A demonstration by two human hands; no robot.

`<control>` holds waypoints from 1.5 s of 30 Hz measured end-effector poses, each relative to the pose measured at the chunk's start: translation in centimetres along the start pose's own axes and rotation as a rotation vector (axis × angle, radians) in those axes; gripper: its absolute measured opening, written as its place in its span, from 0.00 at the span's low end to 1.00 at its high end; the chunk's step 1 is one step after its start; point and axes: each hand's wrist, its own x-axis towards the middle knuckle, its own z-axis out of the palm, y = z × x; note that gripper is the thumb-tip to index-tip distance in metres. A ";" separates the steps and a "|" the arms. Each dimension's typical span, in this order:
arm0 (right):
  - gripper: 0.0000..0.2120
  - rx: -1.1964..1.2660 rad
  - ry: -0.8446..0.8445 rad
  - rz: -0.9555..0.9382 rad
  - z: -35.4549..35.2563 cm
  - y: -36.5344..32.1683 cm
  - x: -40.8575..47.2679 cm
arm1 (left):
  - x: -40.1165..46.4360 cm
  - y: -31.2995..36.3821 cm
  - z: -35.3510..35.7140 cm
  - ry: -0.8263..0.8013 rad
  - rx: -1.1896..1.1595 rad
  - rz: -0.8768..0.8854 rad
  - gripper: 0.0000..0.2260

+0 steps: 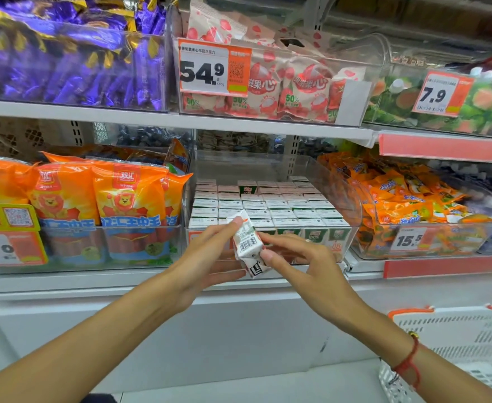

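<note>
Between left hand (209, 257) and right hand (300, 257), small carton (249, 246) (barcode up)

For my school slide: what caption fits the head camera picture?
A left hand and right hand hold a small white barcoded carton before a clear plastic bin of matching cartons.
</note>
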 end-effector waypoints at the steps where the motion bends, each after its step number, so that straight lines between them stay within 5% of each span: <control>1: 0.16 0.027 0.034 0.008 0.2 -0.1 0.1 | 0.0 0.1 -0.1 -0.023 -0.023 -0.057 0.21; 6: 0.09 0.204 0.145 0.191 0.3 -0.6 0.7 | 0.0 0.7 -0.7 -0.130 -0.125 -0.306 0.29; 14: 0.12 0.268 0.100 0.379 0.4 -0.8 1.1 | 0.4 0.2 -1.1 -0.112 -0.027 -0.356 0.36; 18: 0.10 0.316 0.034 0.436 0.0 -0.8 1.1 | 0.2 0.3 -0.7 -0.101 -0.028 -0.263 0.32; 26: 0.18 0.683 -0.209 0.446 -1.4 -0.6 1.1 | -0.1 0.4 0.2 -0.056 0.098 0.212 0.24; 29: 0.22 0.717 -0.167 0.406 -1.2 -0.1 0.9 | 0.0 0.9 0.0 -0.088 0.154 0.267 0.13; 34: 0.39 0.522 0.048 0.378 -1.1 0.3 0.9 | 0.3 1.1 -0.5 -0.115 0.144 0.223 0.17; 39: 0.28 0.442 0.093 0.304 -0.6 0.4 1.2 | 0.4 1.5 -0.5 0.015 0.095 0.259 0.26; 45: 0.18 0.393 0.054 0.193 -0.3 0.3 3.6 | 0.8 2.4 -0.8 0.149 0.145 0.285 0.17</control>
